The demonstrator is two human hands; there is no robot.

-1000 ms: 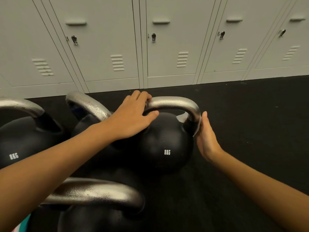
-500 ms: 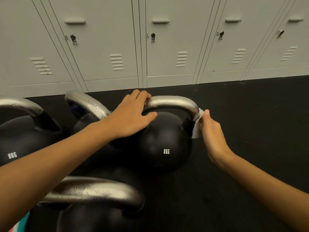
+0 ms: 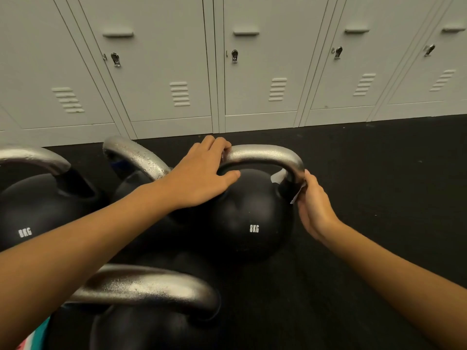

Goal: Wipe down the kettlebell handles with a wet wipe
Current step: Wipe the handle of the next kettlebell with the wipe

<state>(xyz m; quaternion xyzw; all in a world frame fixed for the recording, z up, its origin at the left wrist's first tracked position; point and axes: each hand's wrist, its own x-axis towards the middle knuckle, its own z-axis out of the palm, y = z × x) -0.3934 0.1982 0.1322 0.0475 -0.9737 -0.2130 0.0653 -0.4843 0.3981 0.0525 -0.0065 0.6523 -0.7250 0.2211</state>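
— Four black round kettlebells with grey metal handles are sitting together on the dark rubber floor [image 3: 366, 248], as far as I'm seeing. The one getting attention is the black ball marked 8KG [image 3: 252, 218], standing upright at the right of the group.

— What are the hands doing?

— The left hand [image 3: 202, 178] is resting on its silver arched handle [image 3: 265, 155] at the left end, fingers draped over the bar and thumb lying on the ball, steadying it. The right hand [image 3: 313, 205] is curling round the handle's right leg, pressing a thin white wet wipe [image 3: 278, 176] against the metal; only slivers of the wipe are showing on either side.

— Is it going to shift about?

— I'm doubting it. It's looking heavy and rigid, so it should be staying put. The wipe is soft and limp, so it's needing to be wrapped around the bar and gripped firmly; damp metal may be getting slick.

— And around it?

— The neighbouring handle [image 3: 139, 157] behind is glistening with droplets. Pale grey metal lockers [image 3: 164, 72] are lining the wall beyond.
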